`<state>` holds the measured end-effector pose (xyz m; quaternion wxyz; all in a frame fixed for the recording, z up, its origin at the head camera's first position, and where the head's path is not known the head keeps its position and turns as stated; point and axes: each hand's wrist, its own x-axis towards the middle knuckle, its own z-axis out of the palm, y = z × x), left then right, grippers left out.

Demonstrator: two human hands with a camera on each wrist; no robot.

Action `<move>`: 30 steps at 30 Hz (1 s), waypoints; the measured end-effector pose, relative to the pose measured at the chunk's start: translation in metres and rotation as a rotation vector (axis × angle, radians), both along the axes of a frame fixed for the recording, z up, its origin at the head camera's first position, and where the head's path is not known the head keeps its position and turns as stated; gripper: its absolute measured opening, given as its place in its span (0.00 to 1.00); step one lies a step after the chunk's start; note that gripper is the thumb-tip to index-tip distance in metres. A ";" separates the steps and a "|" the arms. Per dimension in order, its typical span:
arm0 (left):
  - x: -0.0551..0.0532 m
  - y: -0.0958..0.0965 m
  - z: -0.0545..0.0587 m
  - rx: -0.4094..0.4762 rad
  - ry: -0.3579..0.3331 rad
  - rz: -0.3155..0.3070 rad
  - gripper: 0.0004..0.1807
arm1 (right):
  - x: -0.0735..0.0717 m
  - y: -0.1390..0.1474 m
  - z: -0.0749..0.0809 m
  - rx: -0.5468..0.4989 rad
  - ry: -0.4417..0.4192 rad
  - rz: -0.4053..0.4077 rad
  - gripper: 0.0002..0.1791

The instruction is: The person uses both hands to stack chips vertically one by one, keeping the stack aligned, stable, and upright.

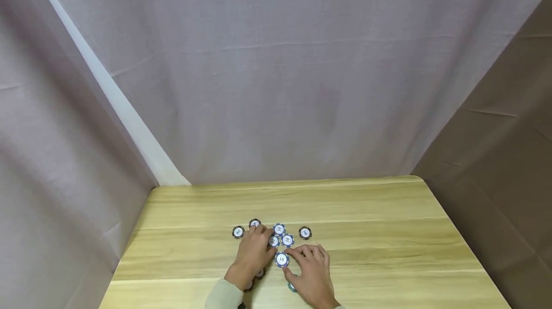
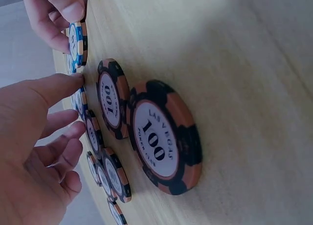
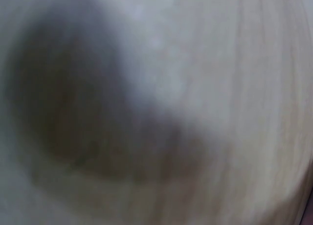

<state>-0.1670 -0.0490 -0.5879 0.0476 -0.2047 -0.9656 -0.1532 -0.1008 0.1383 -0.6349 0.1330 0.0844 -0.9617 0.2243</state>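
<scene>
Mauve-grey fabric (image 1: pixel 276 60) hangs behind the wood-grain counter (image 1: pixel 388 223), and a white strip (image 1: pixel 122 108) slants down at its left. From my remote seat, I see the right hand (image 1: pixel 312 270) with a blue-and-white 10 poker chip (image 1: pixel 281 259) in its grip, thumb and finger pinching opposite edges. That chip is between the two hands, on the near side of three more like it. I find the left hand (image 1: pixel 252 251) with forefinger and thumb at two edges of another blue 10 chip (image 1: pixel 273 242); I cannot tell whether this grip pinches it or only rests beside it. Two further blue chips (image 1: pixel 287 240) lie just beyond. Black-and-orange 100 chips (image 1: pixel 304 233) surround the group: one to the right, two at the far left, two partly hidden by the left wrist. Part of a green chip (image 1: pixel 293 286) shows under the right hand. My left-wrist view has two 100 chips lying flat, one lettered LAS VEGAS; my right-wrist view shows wood grain under a blurred shadow.
</scene>
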 end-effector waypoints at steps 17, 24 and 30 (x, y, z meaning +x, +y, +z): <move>-0.002 0.004 0.002 -0.083 0.001 -0.036 0.20 | 0.003 0.002 -0.003 0.013 -0.011 -0.002 0.22; -0.007 0.000 -0.001 -0.050 0.003 -0.072 0.20 | 0.002 0.002 0.000 0.002 0.012 0.001 0.22; -0.009 -0.004 -0.008 0.018 0.035 -0.063 0.22 | 0.003 0.001 0.002 -0.021 0.024 0.016 0.22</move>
